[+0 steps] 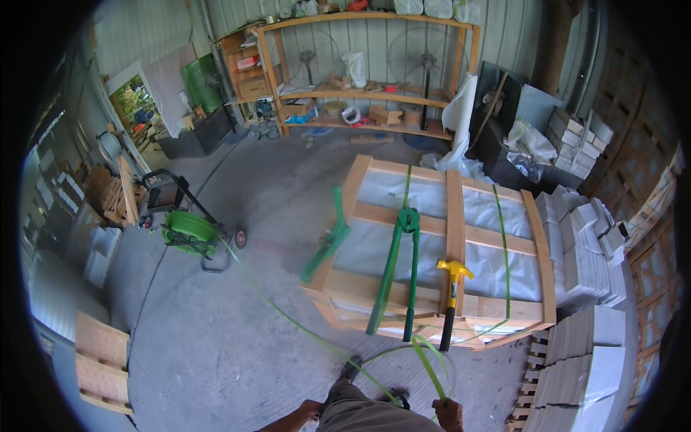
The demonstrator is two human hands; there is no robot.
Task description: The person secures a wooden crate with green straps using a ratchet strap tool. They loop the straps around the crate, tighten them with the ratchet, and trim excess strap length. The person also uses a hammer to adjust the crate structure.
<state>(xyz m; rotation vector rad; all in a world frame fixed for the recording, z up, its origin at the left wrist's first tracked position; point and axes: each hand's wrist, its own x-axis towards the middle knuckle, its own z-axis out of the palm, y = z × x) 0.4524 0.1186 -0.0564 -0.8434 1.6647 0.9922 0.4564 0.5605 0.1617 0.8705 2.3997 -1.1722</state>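
My right hand (448, 414) is closed around a green plastic strap (430, 371), which rises in front of it toward the near side of a wooden crate (455, 237). Low beside my hip is my left hand (311, 409); its fingers are too small and partly hidden to read. White sheeting shows between the crate's slats, and two green straps cross its top. On the crate lie a green long-handled strap sealer (409, 223), a yellow-headed claw hammer (453, 277) with a black grip, and a green metal hand tool (327, 245), somewhat blurred, by the left edge.
A wheeled strap cart (191, 232) stands left; strap runs from it across the floor to my feet. Stacked pale slabs (583, 245) flank the crate's right, with more piled nearer on a pallet. A wooden shelf (367, 93) stands behind; wooden boards (102, 360) lie lower left.
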